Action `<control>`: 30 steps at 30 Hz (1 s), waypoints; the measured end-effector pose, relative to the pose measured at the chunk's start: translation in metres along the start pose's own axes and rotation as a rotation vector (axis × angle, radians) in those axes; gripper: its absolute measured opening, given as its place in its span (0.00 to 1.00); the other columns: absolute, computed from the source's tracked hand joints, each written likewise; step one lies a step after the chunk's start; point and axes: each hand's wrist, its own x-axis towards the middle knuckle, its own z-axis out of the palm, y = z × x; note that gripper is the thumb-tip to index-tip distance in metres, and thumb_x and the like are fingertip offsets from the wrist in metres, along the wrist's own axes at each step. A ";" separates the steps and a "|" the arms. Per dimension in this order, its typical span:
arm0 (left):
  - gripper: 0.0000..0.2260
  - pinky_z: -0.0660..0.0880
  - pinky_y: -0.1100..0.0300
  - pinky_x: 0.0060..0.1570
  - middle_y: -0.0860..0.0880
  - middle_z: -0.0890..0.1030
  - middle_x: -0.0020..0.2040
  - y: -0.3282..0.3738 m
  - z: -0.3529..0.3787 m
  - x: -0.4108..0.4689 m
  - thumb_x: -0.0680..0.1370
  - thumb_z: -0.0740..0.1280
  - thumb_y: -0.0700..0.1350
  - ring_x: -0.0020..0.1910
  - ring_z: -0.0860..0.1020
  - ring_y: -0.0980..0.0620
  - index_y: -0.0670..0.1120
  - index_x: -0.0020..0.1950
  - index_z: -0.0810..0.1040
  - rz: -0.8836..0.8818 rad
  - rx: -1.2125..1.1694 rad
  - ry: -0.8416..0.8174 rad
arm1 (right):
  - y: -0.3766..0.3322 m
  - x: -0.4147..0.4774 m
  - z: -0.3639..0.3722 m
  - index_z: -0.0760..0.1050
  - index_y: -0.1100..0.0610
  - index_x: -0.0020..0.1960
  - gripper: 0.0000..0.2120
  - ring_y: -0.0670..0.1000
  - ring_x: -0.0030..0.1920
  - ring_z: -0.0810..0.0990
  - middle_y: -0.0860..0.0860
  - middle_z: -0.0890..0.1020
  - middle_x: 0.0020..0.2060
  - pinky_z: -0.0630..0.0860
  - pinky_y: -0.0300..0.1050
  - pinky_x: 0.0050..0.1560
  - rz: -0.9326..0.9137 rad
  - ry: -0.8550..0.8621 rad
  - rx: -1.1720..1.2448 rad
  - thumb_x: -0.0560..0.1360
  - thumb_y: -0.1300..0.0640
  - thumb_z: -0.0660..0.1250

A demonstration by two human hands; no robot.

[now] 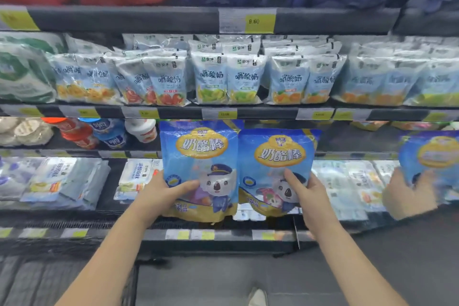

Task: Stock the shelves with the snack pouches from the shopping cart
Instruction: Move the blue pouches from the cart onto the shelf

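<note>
I hold two blue snack pouches with a koala picture upright in front of the shelves. My left hand [169,191] grips the left pouch [201,156] at its lower left corner, thumb across the front. My right hand [306,191] grips the right pouch [275,164] at its lower right, thumb on the front. The two pouches touch side by side, level with the third shelf [347,140], which looks dark and bare behind them. The shopping cart is out of view.
Another person's hand [407,194] holds a similar blue pouch [432,156] at the far right. White-blue yoghurt bags [213,77] fill the shelf above. Bottles [99,131] stand at the left of the third shelf. Flat packs [67,181] lie on the lower shelf.
</note>
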 end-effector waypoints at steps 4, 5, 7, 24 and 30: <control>0.18 0.81 0.52 0.52 0.52 0.87 0.52 -0.010 0.011 0.031 0.71 0.77 0.49 0.52 0.86 0.50 0.50 0.60 0.81 -0.045 0.002 0.035 | 0.004 0.030 -0.004 0.82 0.50 0.58 0.24 0.56 0.53 0.86 0.53 0.87 0.52 0.83 0.57 0.52 0.012 0.008 -0.003 0.68 0.39 0.77; 0.18 0.81 0.51 0.53 0.51 0.87 0.52 -0.014 0.014 0.040 0.72 0.77 0.49 0.52 0.85 0.50 0.50 0.60 0.81 -0.049 -0.002 0.026 | 0.007 0.038 -0.005 0.82 0.49 0.58 0.27 0.55 0.53 0.87 0.52 0.87 0.52 0.83 0.56 0.51 0.011 0.012 -0.008 0.65 0.36 0.77; 0.16 0.80 0.50 0.56 0.51 0.87 0.52 -0.028 0.018 0.059 0.73 0.77 0.48 0.52 0.85 0.50 0.50 0.60 0.82 -0.048 0.007 0.022 | 0.016 0.053 -0.006 0.81 0.50 0.58 0.23 0.55 0.52 0.87 0.51 0.88 0.51 0.83 0.52 0.48 0.003 0.018 -0.019 0.68 0.40 0.76; 0.19 0.83 0.47 0.51 0.47 0.87 0.54 -0.116 0.028 0.231 0.67 0.79 0.42 0.52 0.85 0.46 0.48 0.57 0.84 0.400 -0.077 0.113 | 0.117 0.200 0.003 0.80 0.51 0.52 0.07 0.47 0.41 0.87 0.46 0.88 0.43 0.81 0.41 0.34 -0.427 0.026 0.140 0.75 0.51 0.71; 0.09 0.84 0.50 0.35 0.51 0.88 0.48 -0.117 0.035 0.242 0.71 0.72 0.42 0.40 0.86 0.54 0.53 0.48 0.88 0.599 -0.080 0.053 | 0.128 0.221 -0.006 0.79 0.52 0.52 0.08 0.46 0.24 0.80 0.48 0.84 0.34 0.72 0.36 0.21 -0.519 -0.011 0.142 0.77 0.49 0.72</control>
